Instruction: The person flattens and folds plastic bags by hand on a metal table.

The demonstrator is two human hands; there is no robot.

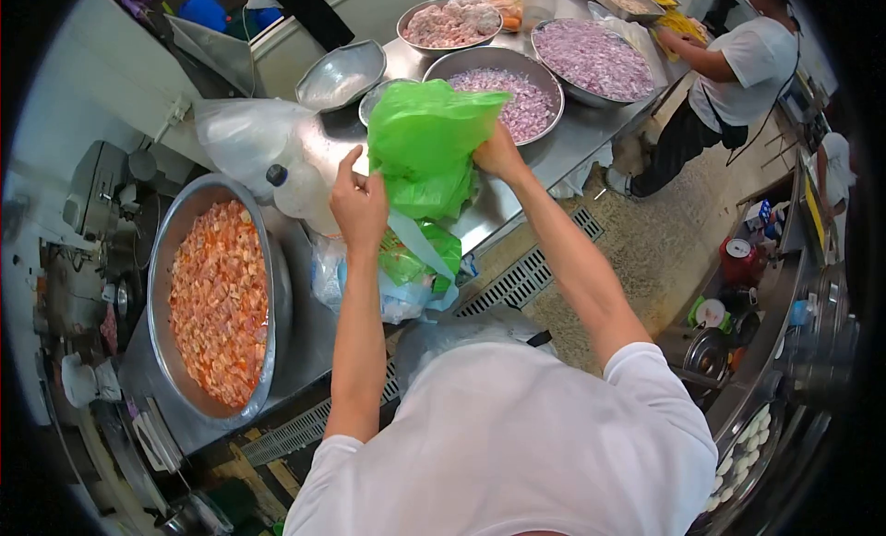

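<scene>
A bright green plastic bag [425, 148] hangs in front of me above the metal table. My right hand [498, 153] is closed on the bag's right side, its fingertips partly hidden by the plastic. At the bag's left edge is my left hand [360, 199], its index finger raised apart from the thumb and the other fingers bent; I see nothing held in it. Below the bag lie more green and clear plastic bags [392, 268]. A clear jug with a dark cap [300, 194] stands to the left of my left hand.
A large metal basin of orange-red marinated meat pieces [219, 305] sits at left. Farther back are two bowls of chopped onion [517, 102] [595, 60], a bowl of minced meat [452, 24] and a metal bowl [341, 74]. A co-worker [738, 65] stands at the right.
</scene>
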